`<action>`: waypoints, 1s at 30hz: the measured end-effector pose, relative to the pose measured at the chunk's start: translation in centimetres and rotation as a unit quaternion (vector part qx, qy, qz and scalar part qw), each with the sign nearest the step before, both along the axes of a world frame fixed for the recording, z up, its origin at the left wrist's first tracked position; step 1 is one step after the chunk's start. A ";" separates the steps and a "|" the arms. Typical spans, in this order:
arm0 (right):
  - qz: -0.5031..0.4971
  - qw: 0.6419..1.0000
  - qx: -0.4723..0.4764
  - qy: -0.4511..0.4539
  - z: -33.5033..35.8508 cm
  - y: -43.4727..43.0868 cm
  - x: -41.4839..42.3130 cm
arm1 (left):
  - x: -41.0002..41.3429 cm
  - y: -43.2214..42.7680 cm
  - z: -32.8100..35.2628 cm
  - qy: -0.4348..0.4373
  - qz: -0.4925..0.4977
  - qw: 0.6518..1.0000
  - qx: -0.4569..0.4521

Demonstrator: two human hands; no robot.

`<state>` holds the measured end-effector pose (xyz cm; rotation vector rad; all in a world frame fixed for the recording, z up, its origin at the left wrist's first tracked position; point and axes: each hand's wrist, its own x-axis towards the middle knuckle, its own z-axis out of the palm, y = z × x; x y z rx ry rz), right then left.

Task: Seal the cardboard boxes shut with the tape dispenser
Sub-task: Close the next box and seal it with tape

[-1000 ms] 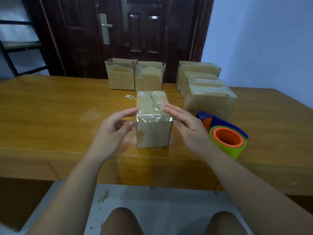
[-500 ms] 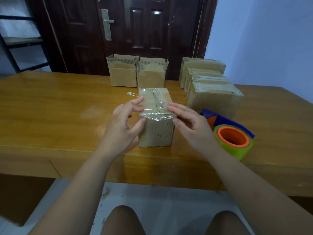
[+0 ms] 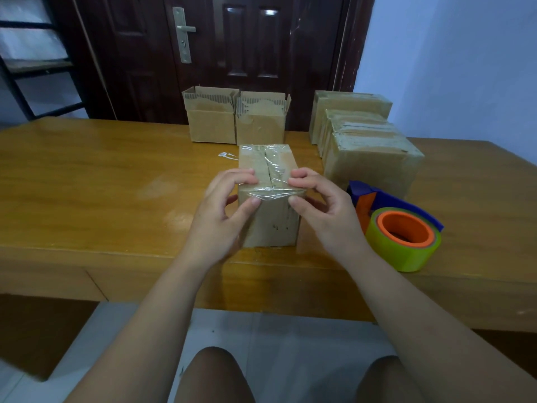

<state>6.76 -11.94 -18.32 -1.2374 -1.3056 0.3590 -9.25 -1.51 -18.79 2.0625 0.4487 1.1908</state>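
Box (image 3: 273, 225) near the table's front edge, clear tape (image 3: 268, 158) along its top seam. Left hand (image 3: 220, 210) at 9 o'clock and right hand (image 3: 322, 210) at 3, both pinching the taped near edge. Likely final smoothing. Sealed boxes (image 3: 372, 164) at 2; two open boxes (image 3: 212, 126) at 12, still to do. Tape dispenser (image 3: 404, 237) lying at 4. Wooden table (image 3: 87, 184); dark door (image 3: 247, 53) behind.

Head-worn view, forward-down, close over table (image 3: 87, 181)

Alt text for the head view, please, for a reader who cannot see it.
A person's left hand and right hand pinch the near top edge of a taped cardboard box on a wooden table. A tape dispenser lies to its right; two open boxes and a row of sealed boxes stand behind.
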 end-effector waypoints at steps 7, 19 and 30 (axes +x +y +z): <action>0.002 0.998 -0.022 -0.066 0.2 0.0 0.4 | -0.5 -0.2 0.8 0.046 -0.008 0.999 -0.012; 0.021 0.997 -0.072 0.009 1.8 -0.3 1.0 | -0.1 -1.0 1.6 0.026 0.044 0.998 -0.036; -0.036 0.995 -0.039 -0.090 0.4 -0.3 0.4 | 0.3 -1.2 0.7 0.043 0.065 0.997 0.018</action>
